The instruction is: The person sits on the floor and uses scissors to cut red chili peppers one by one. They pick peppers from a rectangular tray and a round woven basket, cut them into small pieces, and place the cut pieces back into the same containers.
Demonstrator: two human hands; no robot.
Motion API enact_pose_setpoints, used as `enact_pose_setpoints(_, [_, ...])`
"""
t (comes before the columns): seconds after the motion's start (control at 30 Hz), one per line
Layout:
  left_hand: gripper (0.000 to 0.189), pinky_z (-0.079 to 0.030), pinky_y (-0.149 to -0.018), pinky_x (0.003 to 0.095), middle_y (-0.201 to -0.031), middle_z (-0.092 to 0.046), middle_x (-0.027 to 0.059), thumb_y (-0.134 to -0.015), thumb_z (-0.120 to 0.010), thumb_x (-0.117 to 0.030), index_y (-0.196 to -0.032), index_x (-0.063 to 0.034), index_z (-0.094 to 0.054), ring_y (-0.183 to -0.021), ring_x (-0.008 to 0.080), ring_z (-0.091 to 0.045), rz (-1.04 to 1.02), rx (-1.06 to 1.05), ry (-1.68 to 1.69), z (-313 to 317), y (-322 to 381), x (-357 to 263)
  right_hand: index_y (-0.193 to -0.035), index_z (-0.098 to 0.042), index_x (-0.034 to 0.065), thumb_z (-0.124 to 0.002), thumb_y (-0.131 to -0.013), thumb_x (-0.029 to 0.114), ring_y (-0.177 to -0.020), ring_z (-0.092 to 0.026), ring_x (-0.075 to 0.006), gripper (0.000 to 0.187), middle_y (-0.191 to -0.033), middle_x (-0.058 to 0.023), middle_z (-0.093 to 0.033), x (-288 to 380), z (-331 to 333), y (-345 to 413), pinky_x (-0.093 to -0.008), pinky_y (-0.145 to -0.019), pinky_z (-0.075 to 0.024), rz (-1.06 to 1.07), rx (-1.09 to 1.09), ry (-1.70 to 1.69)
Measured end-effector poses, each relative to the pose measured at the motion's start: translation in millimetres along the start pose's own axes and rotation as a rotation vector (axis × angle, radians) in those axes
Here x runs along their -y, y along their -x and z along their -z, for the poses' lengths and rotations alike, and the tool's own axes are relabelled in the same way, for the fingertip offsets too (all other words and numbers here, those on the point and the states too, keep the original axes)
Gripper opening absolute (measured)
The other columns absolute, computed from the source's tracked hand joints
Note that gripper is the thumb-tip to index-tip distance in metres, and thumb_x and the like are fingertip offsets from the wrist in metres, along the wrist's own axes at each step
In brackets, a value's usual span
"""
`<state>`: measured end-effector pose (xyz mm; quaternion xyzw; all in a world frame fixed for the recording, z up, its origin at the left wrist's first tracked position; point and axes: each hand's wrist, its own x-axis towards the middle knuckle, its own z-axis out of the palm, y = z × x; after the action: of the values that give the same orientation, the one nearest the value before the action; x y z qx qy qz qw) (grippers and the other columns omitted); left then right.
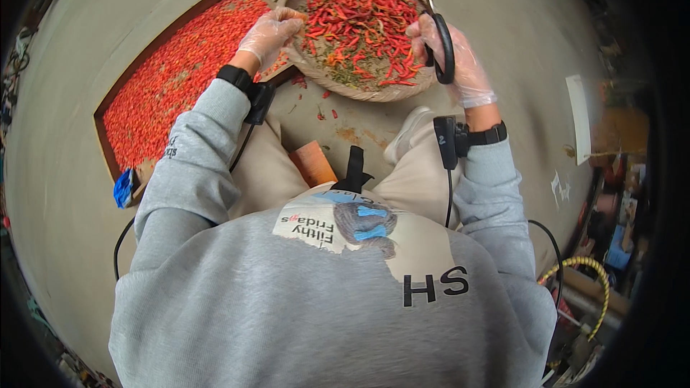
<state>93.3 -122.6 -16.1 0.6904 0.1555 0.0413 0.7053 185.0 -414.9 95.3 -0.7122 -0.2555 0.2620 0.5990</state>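
My left hand [274,36], in a clear plastic glove, is pinched at the left rim of a round woven bamboo tray [345,89]. What looks like a small orange chili pepper [297,14] shows at its fingertips, mostly hidden. Across the tray, my right hand [453,54], gloved alike, holds scissors [443,46] by their black handles, the metal blades pointing away from me. Whole red chili peppers [364,19] and green stem bits [345,75] lie in the tray. Under my left forearm, a shallow wooden tray [172,27] holds many small cut red chili pieces [178,81].
Chili scraps [322,114] lie on the concrete floor [506,5]. An orange block [314,163] sits between my legs, and a blue wrapped thing [124,188] at the wooden tray's near corner. Cables [450,199] hang from my wrist devices. Clutter and a yellow-black hose [601,275] stand right.
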Motion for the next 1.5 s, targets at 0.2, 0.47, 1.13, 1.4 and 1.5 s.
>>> enact_pose_setpoints(0.2, [0.034,-0.044,-0.092,0.0306,-0.112,-0.064,0.0094,-0.088,-0.060,-0.022,-0.115,-0.0020,-0.062,-0.106,0.0187,-0.058,0.059,0.341,-0.584,-59.8,-36.5,17.0,-0.098,-0.060,0.0015,-0.055,-0.092,0.050,-0.064,-0.047,-0.0072,0.049,-0.073,0.0010,-0.055,-17.5,26.9,-33.9,-0.0215,-0.060,-0.0380,0.035,-0.110,0.059])
enact_pose_setpoints(0.47, [0.031,-0.047,-0.084,0.0404,-0.103,-0.066,0.0143,-0.088,-0.056,-0.030,-0.108,-0.0093,-0.065,-0.097,0.0318,-0.061,0.081,0.536,-1.044,-164.7,-114.9,101.2,-0.102,-0.059,-0.0003,-0.060,-0.091,0.042,-0.065,-0.049,-0.0066,0.044,-0.075,0.0007,-0.054,-80.4,65.9,-50.8,-0.0208,-0.060,-0.0412,-0.113,-0.285,-0.235])
enact_pose_setpoints(1.13, [0.016,-0.043,-0.067,0.0268,-0.079,-0.056,0.0000,-0.082,-0.066,-0.013,-0.092,-0.0051,-0.057,-0.073,0.0087,-0.051,-0.179,0.336,-0.551,-119.6,-118.7,11.3,-0.103,-0.066,0.0057,-0.070,-0.085,0.039,-0.057,-0.046,-0.0006,0.038,-0.071,0.0034,-0.060,-97.0,59.4,-58.2,-0.0166,-0.052,-0.0367,-0.047,-0.239,-0.170])
enact_pose_setpoints(1.4, [0.028,-0.051,-0.083,0.0312,-0.107,-0.065,0.0086,-0.091,-0.060,-0.021,-0.115,-0.0052,-0.057,-0.093,0.0162,-0.063,-0.099,0.256,0.441,-100.7,-66.5,-1.2,-0.106,-0.061,0.0011,-0.066,-0.088,0.036,-0.065,-0.060,-0.0085,0.039,-0.085,-0.0051,-0.063,-108.5,-17.6,-67.7,-0.0205,-0.058,-0.0476,-0.090,0.074,-0.405])
enact_pose_setpoints(1.5, [0.025,-0.052,-0.056,0.0259,-0.087,-0.066,0.0072,-0.094,-0.056,-0.022,-0.112,-0.0058,-0.058,-0.070,0.0163,-0.064,0.093,0.075,0.599,-105.1,-56.9,13.8,-0.101,-0.060,0.0005,-0.063,-0.090,0.036,-0.068,-0.058,-0.0082,0.037,-0.079,-0.0053,-0.063,-108.4,-38.5,-68.8,-0.0223,-0.062,-0.0468,-0.068,0.208,-0.363])
